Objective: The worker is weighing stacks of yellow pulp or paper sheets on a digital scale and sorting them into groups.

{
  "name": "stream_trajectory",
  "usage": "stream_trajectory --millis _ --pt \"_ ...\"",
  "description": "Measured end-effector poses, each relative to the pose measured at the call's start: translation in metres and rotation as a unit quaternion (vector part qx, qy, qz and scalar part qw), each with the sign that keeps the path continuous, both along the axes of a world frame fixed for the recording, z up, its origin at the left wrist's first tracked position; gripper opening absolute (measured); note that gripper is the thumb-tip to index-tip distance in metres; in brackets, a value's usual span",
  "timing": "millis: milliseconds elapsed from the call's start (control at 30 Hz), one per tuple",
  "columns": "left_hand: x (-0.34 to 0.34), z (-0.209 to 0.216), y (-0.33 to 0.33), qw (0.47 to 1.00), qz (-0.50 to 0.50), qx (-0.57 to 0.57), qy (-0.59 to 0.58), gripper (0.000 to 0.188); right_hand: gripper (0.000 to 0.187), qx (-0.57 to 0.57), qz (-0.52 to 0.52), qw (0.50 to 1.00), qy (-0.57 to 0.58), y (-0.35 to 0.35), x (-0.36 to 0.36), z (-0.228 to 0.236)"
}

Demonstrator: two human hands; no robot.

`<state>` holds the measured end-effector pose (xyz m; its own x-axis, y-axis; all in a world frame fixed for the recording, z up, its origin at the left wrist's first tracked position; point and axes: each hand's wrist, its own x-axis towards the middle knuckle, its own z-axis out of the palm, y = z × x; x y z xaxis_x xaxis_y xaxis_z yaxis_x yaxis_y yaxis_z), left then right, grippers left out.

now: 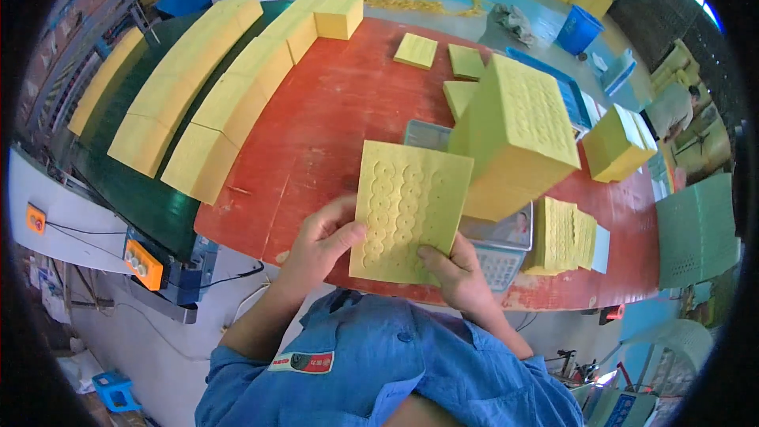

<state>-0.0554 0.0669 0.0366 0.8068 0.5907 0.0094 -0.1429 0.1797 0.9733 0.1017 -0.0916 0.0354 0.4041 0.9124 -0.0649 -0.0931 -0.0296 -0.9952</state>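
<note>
A thin yellow foam sheet with rows of punched round shapes is held upright over the near edge of the red table. My left hand grips its left edge, thumb on the face. My right hand pinches its lower right corner. Just behind the sheet, a tall stack of the same yellow sheets rests on a grey weighing scale. A shorter stack of sheets lies to the right of the scale.
Long yellow foam blocks lie in rows on a green conveyor at the left. Loose yellow sheets lie at the table's far side. Another yellow stack, a blue bin and a green crate stand at the right.
</note>
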Motion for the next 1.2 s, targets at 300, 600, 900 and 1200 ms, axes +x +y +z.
stream_trajectory --millis 300,600,900,1200 --pt "0.056 -0.039 0.148 0.988 0.061 0.060 0.128 0.017 0.046 -0.059 0.045 0.982 0.176 0.103 -0.019 -0.051" --pt "0.329 -0.129 0.222 0.994 -0.075 -0.074 0.015 0.024 0.041 -0.157 0.130 0.959 0.197 0.112 -0.050 -0.118" --pt "0.424 -0.165 0.163 0.970 -0.144 -0.174 0.090 0.033 0.041 -0.090 0.117 0.978 0.146 0.106 -0.058 -0.128" --pt "0.338 -0.112 0.184 0.954 -0.211 0.070 0.202 0.028 0.040 -0.036 0.127 0.988 0.086 0.090 -0.063 -0.116"
